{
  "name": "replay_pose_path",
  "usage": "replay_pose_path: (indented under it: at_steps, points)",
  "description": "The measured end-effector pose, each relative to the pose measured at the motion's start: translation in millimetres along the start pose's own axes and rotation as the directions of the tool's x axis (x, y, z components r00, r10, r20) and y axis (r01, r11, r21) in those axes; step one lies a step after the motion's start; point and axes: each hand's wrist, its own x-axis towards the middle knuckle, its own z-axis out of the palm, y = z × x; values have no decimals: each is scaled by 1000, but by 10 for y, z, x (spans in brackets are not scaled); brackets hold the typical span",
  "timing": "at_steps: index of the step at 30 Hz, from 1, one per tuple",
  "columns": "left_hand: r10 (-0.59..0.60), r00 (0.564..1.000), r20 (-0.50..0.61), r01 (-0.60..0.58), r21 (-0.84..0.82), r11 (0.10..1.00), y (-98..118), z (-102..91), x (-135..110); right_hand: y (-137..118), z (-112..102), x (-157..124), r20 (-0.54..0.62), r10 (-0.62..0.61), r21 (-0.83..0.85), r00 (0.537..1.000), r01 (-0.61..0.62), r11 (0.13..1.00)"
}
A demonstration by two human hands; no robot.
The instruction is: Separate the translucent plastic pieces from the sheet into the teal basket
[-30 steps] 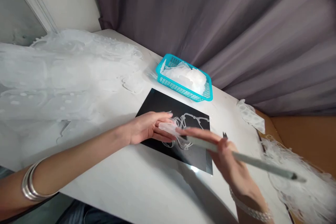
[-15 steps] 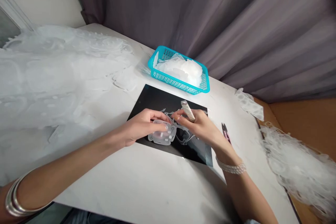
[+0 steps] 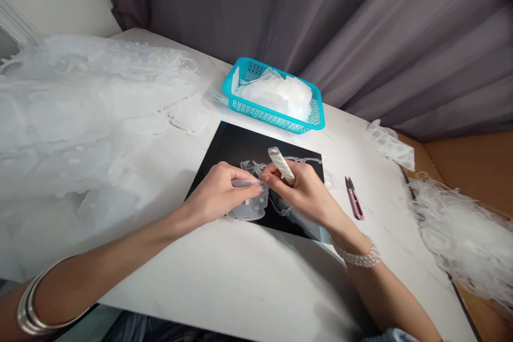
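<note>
My left hand (image 3: 222, 189) is closed on a translucent, soft-looking moulded piece (image 3: 250, 207) with small raised dots, gripping its upper edge between thumb and fingers. My right hand (image 3: 302, 187) is closed around a tool with a pale, wrapped-looking handle (image 3: 281, 165), which sticks up between thumb and forefinger; its working end is hidden. The right fingertips pinch at the piece's upper right edge, close against my left fingertips. Thin clear trimmings (image 3: 250, 166) lie behind the fingers on a black mat (image 3: 236, 141). Pink thread snips (image 3: 355, 199) lie right of my right hand.
Behind the mat stands a turquoise basket (image 3: 264, 116) holding white translucent pieces. A large heap of translucent sheets (image 3: 80, 117) covers the table's left side. Stringy offcuts (image 3: 465, 235) fill a cardboard box (image 3: 473, 163) at the right, and a perforated scrap (image 3: 390, 144) lies near its corner.
My left thumb has shifted from the face of the moulded piece to its upper edge, and my hands have come together. The view has shifted, showing the snips fully.
</note>
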Motion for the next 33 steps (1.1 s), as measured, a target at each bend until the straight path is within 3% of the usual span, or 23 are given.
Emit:
replay_pose_path:
  at_steps: [3,6,10,13,15,18,21,33]
  points:
    - [144,973,-181,-134,63,989,13,17,-61,81,1,18,-130,26,-54,991,-34,998]
    - [141,946,-291,-135,41,990,20,-22,-97,217,-68,59,-281,101,-40,954,-116,992]
    - [0,974,-228,-23,-100,995,24,-95,-86,299,-171,82,-358,131,-79,924,-170,982]
    - [-4,986,-166,-20,-142,990,38,-97,-85,213,-156,42,-386,91,-102,918,-140,985]
    - [13,988,-154,-37,-156,987,58,-80,-101,112,-109,-4,-341,75,-29,937,-90,996]
    - [45,985,-164,-72,-165,984,98,-61,-133,-20,-40,-64,-172,62,133,983,-39,990]
    - [62,980,-190,-94,-165,982,128,-62,-161,-72,-12,-90,-67,52,252,996,-33,967]
    - [-9,984,-177,-50,-326,944,122,-148,-168,36,-7,-103,-45,164,526,985,-116,842]
